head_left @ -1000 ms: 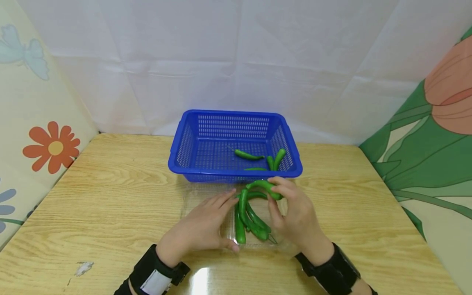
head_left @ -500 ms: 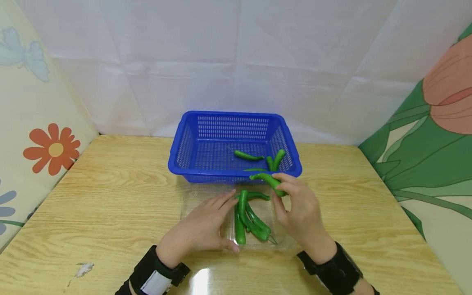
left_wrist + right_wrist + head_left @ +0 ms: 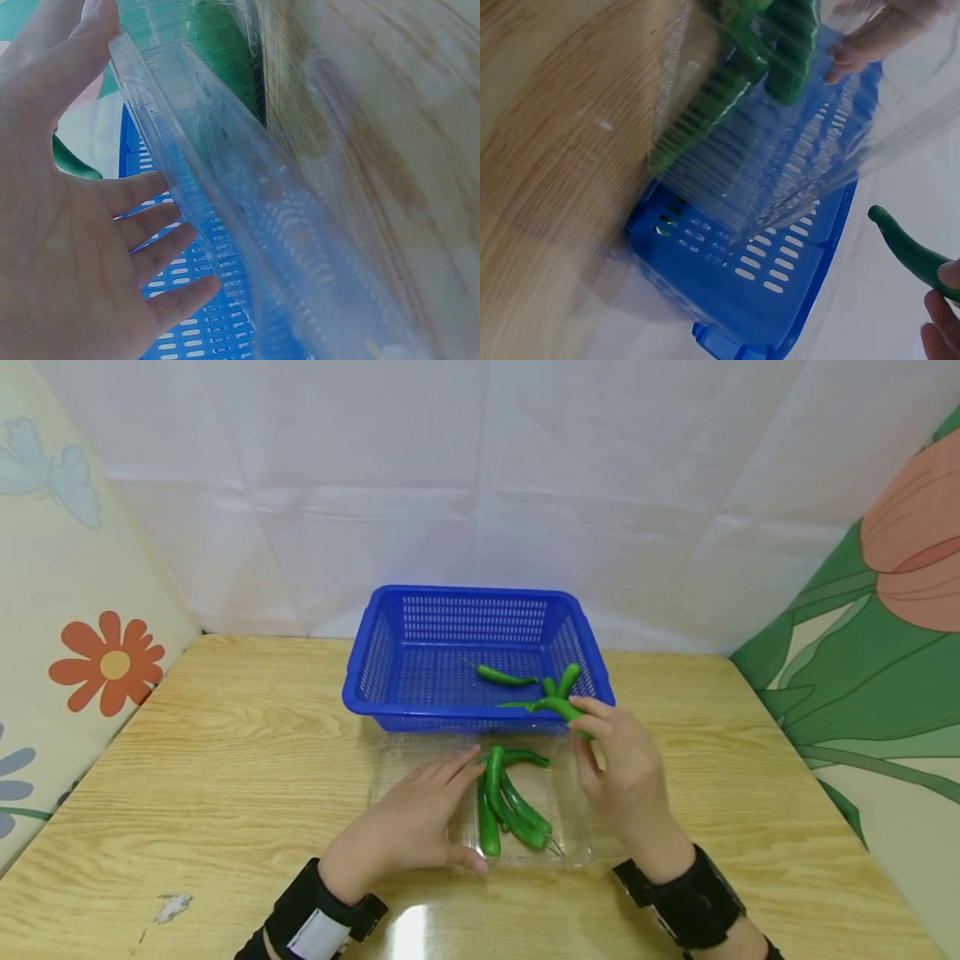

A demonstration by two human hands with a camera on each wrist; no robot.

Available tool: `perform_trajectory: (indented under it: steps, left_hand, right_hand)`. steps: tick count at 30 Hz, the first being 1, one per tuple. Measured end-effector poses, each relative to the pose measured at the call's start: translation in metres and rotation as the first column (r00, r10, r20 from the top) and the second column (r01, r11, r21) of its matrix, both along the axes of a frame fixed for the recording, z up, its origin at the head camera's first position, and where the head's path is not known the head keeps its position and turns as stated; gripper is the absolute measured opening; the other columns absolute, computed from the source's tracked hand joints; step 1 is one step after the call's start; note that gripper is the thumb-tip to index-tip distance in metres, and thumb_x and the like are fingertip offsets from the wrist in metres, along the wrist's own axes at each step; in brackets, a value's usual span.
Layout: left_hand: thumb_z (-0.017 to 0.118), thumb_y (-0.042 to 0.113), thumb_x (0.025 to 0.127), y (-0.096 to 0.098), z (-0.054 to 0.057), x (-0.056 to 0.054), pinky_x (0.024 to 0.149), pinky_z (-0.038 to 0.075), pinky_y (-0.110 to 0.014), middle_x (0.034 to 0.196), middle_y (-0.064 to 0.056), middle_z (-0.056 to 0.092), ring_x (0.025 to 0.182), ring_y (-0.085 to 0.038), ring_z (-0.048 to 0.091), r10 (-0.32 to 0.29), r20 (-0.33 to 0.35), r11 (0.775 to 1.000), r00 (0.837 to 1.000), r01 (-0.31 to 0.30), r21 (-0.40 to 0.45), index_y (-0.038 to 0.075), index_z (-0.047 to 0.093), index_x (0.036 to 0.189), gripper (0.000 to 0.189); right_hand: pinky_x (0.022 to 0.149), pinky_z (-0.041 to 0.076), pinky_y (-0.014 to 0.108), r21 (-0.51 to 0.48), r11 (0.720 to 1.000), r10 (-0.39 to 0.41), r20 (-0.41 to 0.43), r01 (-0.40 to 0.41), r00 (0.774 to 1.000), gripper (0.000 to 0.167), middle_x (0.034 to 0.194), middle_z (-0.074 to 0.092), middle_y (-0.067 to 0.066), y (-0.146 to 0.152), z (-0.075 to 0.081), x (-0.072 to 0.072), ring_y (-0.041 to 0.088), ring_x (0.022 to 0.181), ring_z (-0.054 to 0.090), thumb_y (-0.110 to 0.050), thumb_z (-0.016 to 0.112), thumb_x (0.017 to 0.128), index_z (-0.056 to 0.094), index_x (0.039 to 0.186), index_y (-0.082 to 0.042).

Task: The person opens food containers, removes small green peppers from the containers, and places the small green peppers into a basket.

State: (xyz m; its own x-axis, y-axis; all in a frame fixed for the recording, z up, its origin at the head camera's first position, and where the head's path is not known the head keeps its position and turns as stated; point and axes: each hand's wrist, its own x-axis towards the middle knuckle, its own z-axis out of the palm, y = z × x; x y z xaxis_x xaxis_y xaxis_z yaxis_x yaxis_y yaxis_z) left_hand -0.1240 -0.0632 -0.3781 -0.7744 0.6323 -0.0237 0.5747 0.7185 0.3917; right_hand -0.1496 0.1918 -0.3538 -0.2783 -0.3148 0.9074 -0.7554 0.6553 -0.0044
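Observation:
My right hand (image 3: pixel 630 768) pinches one green chili pepper (image 3: pixel 561 707) by its thicker end, over the front rim of the blue basket (image 3: pixel 435 711). That pepper's thin end points left; it also shows in the right wrist view, between the fingertips (image 3: pixel 951 274). My left hand (image 3: pixel 408 818) rests at the left side of a clear plastic box (image 3: pixel 576 847), fingers spread and nearly straight against its wall (image 3: pixel 225 187). Several green chili peppers (image 3: pixel 516 818) lie inside the box. In the basket lie a few more, including a curved pepper (image 3: pixel 504 677); the front rim partly hides some.
The box's clear lid part (image 3: pixel 390 760) spreads left, beneath my left hand. Directly behind the box stands the basket. A white cloth (image 3: pixel 480 485) hangs behind the wooden table (image 3: pixel 247 760), with printed panels on both sides.
My right hand has lifted the pepper out of the clear box and carried it up and right to the basket's front rim. The left hand has stayed in place.

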Motion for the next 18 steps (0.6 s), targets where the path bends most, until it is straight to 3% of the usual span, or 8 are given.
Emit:
perform_trajectory:
  steps: [12,18]
  left_hand:
    - [0.078,0.065,0.069,-0.0001,0.0,0.0001,0.12,0.022,-0.049,0.164,-0.011,0.018,0.148,-0.032,0.021,0.0,0.003,1.0,1.0,0.0,0.01,0.005,0.03,0.155,0.115]
    - [0.078,0.065,0.07,-0.0004,-0.0004,-0.0003,0.12,0.022,-0.049,0.164,-0.011,0.018,0.148,-0.032,0.022,0.001,0.007,1.0,1.0,-0.001,0.009,0.005,0.03,0.155,0.115]
  right_hand:
    - [0.087,0.052,0.04,-0.02,0.999,-0.024,0.078,0.025,0.997,0.02,0.123,0.066,0.018,0.0076,-0.0038,-0.0059,0.04,0.097,0.066,0.005,0.059,0.089,0.063,0.108,0.009]
    - [0.094,0.051,0.036,-0.008,0.999,-0.041,0.112,0.042,0.993,0.023,0.127,0.064,0.018,0.0094,-0.0053,-0.0074,0.039,0.103,0.065,0.001,0.055,0.091,0.063,0.111,0.009]
